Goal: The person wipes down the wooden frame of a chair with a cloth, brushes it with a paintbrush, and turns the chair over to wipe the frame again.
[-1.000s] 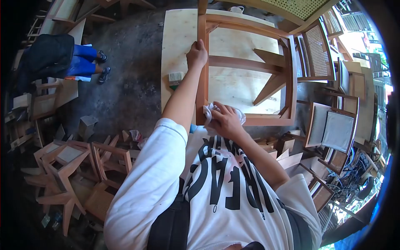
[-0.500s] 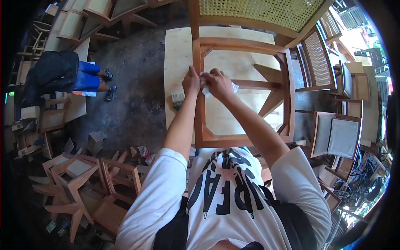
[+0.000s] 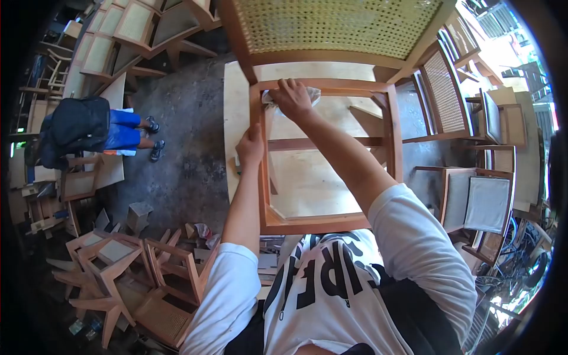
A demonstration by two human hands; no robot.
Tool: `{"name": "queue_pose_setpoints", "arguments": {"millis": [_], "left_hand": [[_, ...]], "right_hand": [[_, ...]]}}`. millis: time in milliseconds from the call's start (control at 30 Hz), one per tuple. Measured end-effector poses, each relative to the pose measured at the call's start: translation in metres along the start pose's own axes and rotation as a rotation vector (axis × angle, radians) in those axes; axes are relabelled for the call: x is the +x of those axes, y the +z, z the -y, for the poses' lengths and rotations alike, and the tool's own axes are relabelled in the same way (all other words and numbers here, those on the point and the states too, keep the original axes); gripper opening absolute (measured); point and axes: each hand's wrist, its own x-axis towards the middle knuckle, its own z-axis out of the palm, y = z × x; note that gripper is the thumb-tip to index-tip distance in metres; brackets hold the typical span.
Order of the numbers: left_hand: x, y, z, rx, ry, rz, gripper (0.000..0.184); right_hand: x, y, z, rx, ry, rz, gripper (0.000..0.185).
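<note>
A wooden chair with an open seat frame (image 3: 390, 127) and a woven cane back (image 3: 337, 26) stands before me on a pale plywood board (image 3: 241, 94). My left hand (image 3: 251, 147) is closed around the seat frame's left rail, thumb along the wood. At the far left corner of the frame, my right hand (image 3: 291, 97) presses a crumpled white cloth (image 3: 313, 93) against the wood. Part of the cloth is hidden under the fingers.
Several cane-backed chairs (image 3: 444, 89) stand to the right. A padded chair (image 3: 485, 204) is lower down there. Unfinished chair frames (image 3: 112, 254) pile up at lower left. A person with a black backpack (image 3: 80, 124) is at left, beyond the dark floor (image 3: 177, 130).
My right hand has moved with the cloth from the middle of the left rail to the far left corner. The left hand remains on the left rail; the view has shifted.
</note>
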Motion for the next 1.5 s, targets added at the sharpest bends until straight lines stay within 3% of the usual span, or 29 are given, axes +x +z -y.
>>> {"name": "queue_pose_setpoints", "arguments": {"millis": [133,167,300,367,433,467,533,700,867,1067,1167,1233,1267,1367,1467,1500], "left_hand": [[0.0,0.0,-0.003,0.159,-0.032,-0.016,0.067],[-0.002,-0.001,-0.008,0.177,-0.042,-0.029,0.067],[-0.003,0.001,-0.01,0.227,-0.03,-0.061,0.069],[-0.008,0.0,-0.015,0.235,-0.018,-0.063,0.07],[-0.003,0.003,-0.01,0.259,-0.028,-0.07,0.071],[-0.005,0.003,-0.011,0.292,-0.031,-0.079,0.074],[-0.005,0.004,-0.01,0.287,-0.019,-0.08,0.075],[0.002,0.006,-0.003,0.302,-0.078,-0.042,0.078],[0.001,0.003,-0.005,0.346,-0.075,-0.003,0.079],[0.001,0.003,-0.002,0.295,-0.043,0.03,0.079],[-0.002,0.001,-0.005,0.296,-0.046,0.025,0.079],[-0.005,-0.002,-0.008,0.335,-0.039,0.031,0.079],[-0.011,-0.007,-0.017,0.347,-0.061,0.067,0.075],[-0.006,0.002,-0.002,0.224,0.044,0.006,0.07],[-0.024,-0.004,-0.014,0.326,0.094,0.019,0.064],[-0.027,-0.005,-0.017,0.381,0.098,0.031,0.063]], "right_hand": [[-0.041,-0.002,-0.063,0.035,-0.019,-0.112,0.02],[-0.053,-0.015,-0.081,0.015,0.027,0.018,0.025],[-0.114,-0.047,-0.168,-0.202,0.141,0.07,0.029],[-0.14,-0.079,-0.207,-0.241,0.204,-0.003,0.022],[-0.152,-0.105,-0.228,-0.208,0.5,0.11,0.02],[-0.151,-0.13,-0.222,-0.148,0.645,0.159,0.029],[-0.156,-0.118,-0.237,-0.154,0.664,0.264,0.027],[-0.182,-0.121,-0.216,-0.112,0.823,0.237,0.036],[-0.271,-0.128,-0.168,0.0,0.811,-0.04,0.026],[-0.392,-0.194,-0.056,0.169,1.0,0.053,0.025],[-0.427,-0.22,-0.016,0.252,1.137,0.038,0.026],[-0.441,-0.242,-0.012,0.377,1.332,0.226,0.025],[-0.444,-0.251,-0.005,0.427,1.426,0.039,0.022],[-0.439,-0.276,0.003,0.329,1.313,-0.518,0.022],[-0.424,-0.279,0.005,0.552,1.24,-0.514,0.033],[-0.448,-0.252,-0.005,0.173,1.146,-0.271,0.048]]}}
